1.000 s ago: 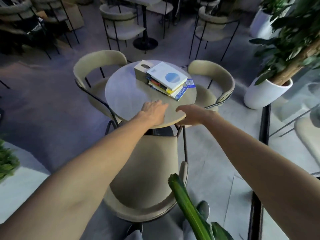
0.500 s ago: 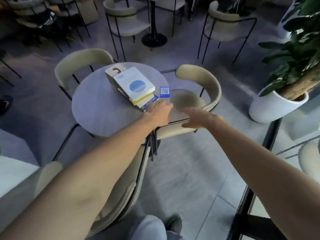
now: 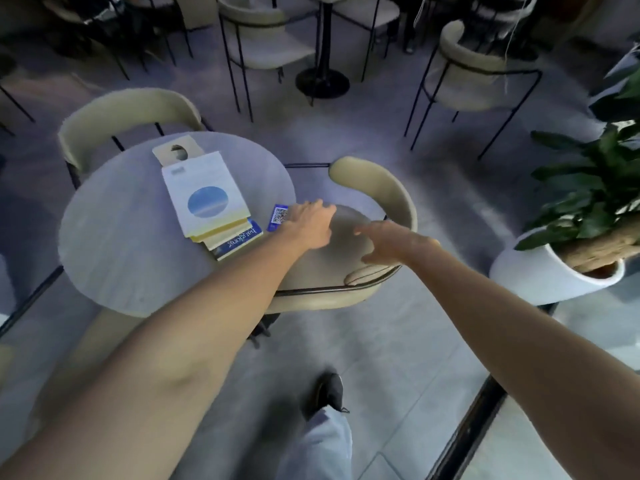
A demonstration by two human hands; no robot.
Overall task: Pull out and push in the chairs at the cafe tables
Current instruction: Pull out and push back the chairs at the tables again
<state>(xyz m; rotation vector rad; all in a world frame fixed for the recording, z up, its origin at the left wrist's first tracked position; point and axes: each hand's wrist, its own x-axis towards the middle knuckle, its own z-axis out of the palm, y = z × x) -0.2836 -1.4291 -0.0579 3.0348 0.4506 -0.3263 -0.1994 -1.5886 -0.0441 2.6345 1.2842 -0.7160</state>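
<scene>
With my left hand [image 3: 308, 225] and right hand [image 3: 391, 242] both spread wide and holding nothing, I'd grip the backrest of the chair [image 3: 381, 188] at the table's [image 3: 114, 258] 3 o'clock evenly.

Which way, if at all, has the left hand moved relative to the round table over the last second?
Yes. The left hand has shifted from the round table's near rim to its right edge beside the QR card.

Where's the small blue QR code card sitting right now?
In the head view, the QR card lies at the round table's right edge, right of the stack of books, just left of the left hand.
</scene>
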